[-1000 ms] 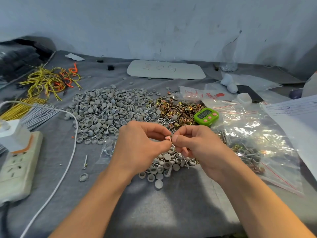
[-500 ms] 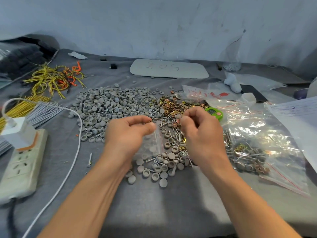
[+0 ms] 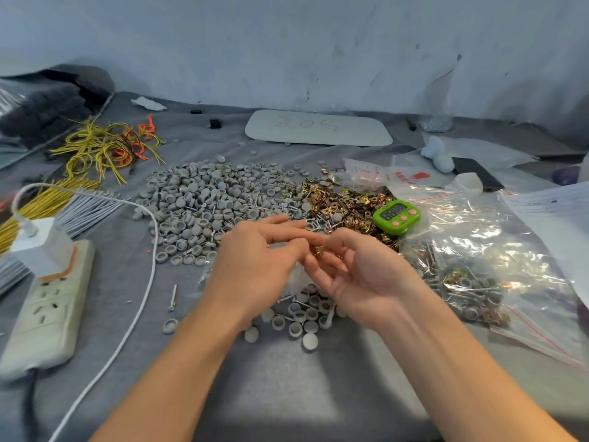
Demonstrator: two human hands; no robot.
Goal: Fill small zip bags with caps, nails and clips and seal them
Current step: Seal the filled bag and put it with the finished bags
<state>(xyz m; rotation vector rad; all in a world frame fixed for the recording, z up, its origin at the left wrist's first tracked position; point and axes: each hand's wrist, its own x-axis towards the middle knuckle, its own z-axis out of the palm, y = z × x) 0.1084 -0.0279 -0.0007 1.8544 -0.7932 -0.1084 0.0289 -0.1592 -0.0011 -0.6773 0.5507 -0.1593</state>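
The left hand [image 3: 255, 263] pinches the probably limp, slippery small clear plastic zip bag [image 3: 296, 277] at its rim, the best hold, while the right hand [image 3: 360, 275] pinches a light, stiff brass-coloured metal clip [image 3: 319, 250].

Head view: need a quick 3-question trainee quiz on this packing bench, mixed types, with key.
1. True or false: the green timer sits left of the grey cap pile.
2. What lies between the cap pile and the timer? A) brass clips B) yellow wires C) a power strip
3. The left hand holds a clear zip bag. What is in the right hand grip?

Key: 1 false, the timer is to the right. 2 A. 3 one small brass clip, pinched at the fingertips.
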